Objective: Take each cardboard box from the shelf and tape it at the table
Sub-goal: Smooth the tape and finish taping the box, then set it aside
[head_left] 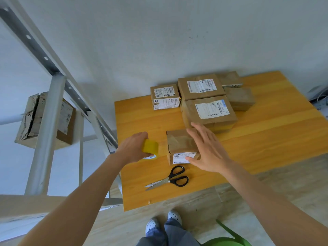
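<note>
Left grip (pixel 133 149) clutches tape roll (pixel 150 147); right grip (pixel 209 151) flat, seemingly touching box (pixel 179 141) (scissors (pixel 174 177) near table (pixel 266 130) edge).

A small packing or storage room: a grey metal rack (pixel 48 130) holds a torn box (pixel 30 119), and labelled parcels (pixel 201 87) crowd a wooden table (pixel 266 130) beside tape (pixel 150 146) and scissors (pixel 174 177), against a bare pale wall (pixel 159 32).
</note>
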A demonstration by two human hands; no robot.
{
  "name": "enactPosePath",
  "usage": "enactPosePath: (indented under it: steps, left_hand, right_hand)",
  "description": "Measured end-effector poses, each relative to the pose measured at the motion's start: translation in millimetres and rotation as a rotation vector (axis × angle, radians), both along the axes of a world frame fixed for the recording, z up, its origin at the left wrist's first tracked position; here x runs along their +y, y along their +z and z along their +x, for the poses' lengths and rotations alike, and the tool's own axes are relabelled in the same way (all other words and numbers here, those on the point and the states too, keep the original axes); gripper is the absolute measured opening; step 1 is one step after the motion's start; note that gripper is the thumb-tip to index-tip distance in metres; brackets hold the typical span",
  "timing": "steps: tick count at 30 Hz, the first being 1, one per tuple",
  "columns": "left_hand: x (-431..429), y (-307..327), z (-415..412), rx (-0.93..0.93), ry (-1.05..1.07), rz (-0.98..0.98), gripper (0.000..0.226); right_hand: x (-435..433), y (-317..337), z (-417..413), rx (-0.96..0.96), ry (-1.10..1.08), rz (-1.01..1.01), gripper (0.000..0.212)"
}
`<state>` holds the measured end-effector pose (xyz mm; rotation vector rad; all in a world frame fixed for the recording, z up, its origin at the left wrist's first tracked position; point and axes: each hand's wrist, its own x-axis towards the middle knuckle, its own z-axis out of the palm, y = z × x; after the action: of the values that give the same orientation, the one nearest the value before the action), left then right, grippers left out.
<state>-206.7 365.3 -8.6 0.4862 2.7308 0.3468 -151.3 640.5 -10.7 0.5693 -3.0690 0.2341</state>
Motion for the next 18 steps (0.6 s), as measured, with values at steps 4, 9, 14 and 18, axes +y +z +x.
enactPosePath:
  steps: [4,9,14,18]
  left_hand:
    - [1,4,1,-0.028,0.027,0.057,0.053]
    - [3,5,8,-0.018,-0.009,0.050,0.059]
    - [5,0,14,-0.065,-0.019,0.069,0.071]
    - [5,-1,17,-0.033,0.008,0.078,0.063]
  right_hand:
    - [-13,-13,23,0.195,0.238,0.038,0.058]
    - [-28,-46,44,0.004,0.340,-0.032,0.029]
    - [-43,-82,47,-0.311,0.247,0.114,0.043]
    - [-55,-98,44,-0.350,0.229,0.178,0.043]
